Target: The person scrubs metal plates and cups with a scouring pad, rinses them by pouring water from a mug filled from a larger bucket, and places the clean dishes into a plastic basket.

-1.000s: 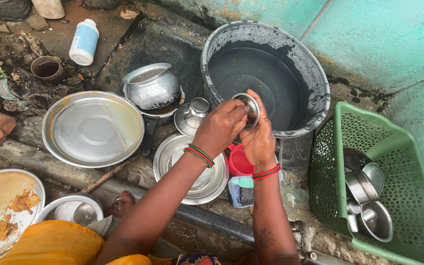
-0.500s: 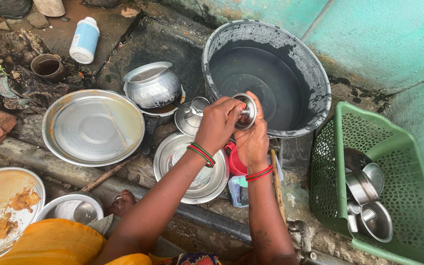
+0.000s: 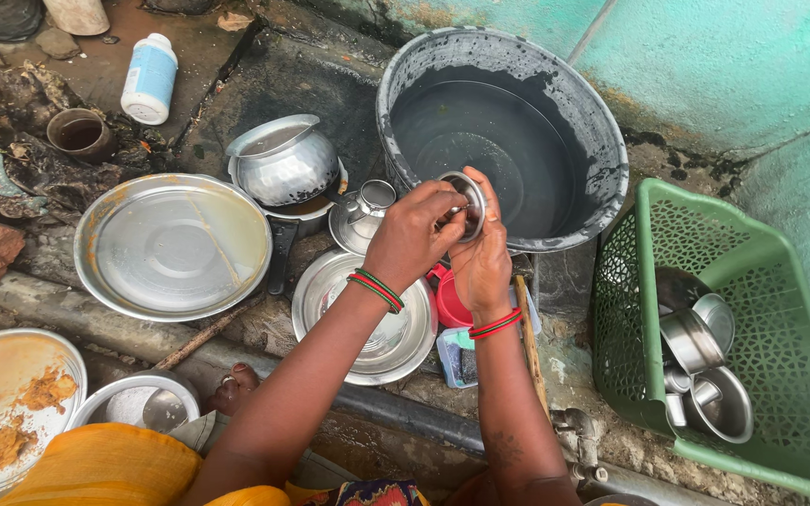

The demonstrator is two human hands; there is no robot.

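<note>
Over the near rim of the dark water tub (image 3: 602, 141), a small steel cup (image 3: 468, 203) is held between both hands. It is gripped from below by the right hand (image 3: 482, 262), fingers curled around its side, while the fingertips of the left hand (image 3: 412, 236) are pressed into its open mouth. Just below the hands a steel plate (image 3: 330, 290) and a red cup (image 3: 452, 305) are seen. Washed steel vessels (image 3: 700, 342) are stacked in the green basket (image 3: 644, 290), right of the tub.

White plastic bottle (image 3: 149, 79), pale blue label, lying on ground, upper left.
</note>
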